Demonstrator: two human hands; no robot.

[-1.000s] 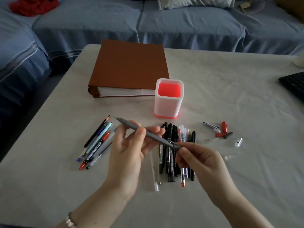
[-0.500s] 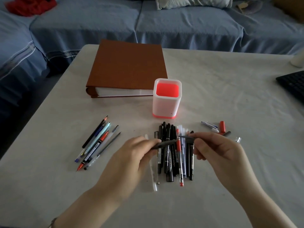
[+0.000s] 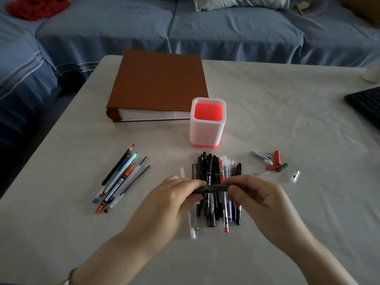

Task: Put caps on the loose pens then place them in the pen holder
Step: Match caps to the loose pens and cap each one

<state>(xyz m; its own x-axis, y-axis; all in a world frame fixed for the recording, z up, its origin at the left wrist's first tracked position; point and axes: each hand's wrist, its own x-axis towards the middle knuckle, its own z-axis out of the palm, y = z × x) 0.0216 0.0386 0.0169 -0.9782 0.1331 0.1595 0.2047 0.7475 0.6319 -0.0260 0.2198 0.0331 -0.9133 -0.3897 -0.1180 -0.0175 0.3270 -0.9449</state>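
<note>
Pen work at the pale cloth-covered tabletop: your left hand and your right hand hold a dark grey pen level between them, just above a pile of black, clear and red-tipped pens lying side by side. Your fingers on both sides are curled and clamped on the pen, the left pinching one end and the right the other. Only its middle shows between them, so you cannot tell whether a cap is on.

Beyond the pile stands the white square plastic pen holder, upright on its coral-red base, its open top showing a coral-red floor inside. Behind it and to your left a thick brown hardcover binder lies flat, page edge facing you.

Well apart on your left, a fan of slim uncapped pens rests on the tabletop with tips pointing both ways. To your right of the pile sits a scatter of loose caps, red, dark grey and white-and-blue, with a clear plastic cap a little farther out.

A black keyboard cuts in at the right edge. A blue-covered sofa runs behind the tabletop, with a red cloth on it at far left.
</note>
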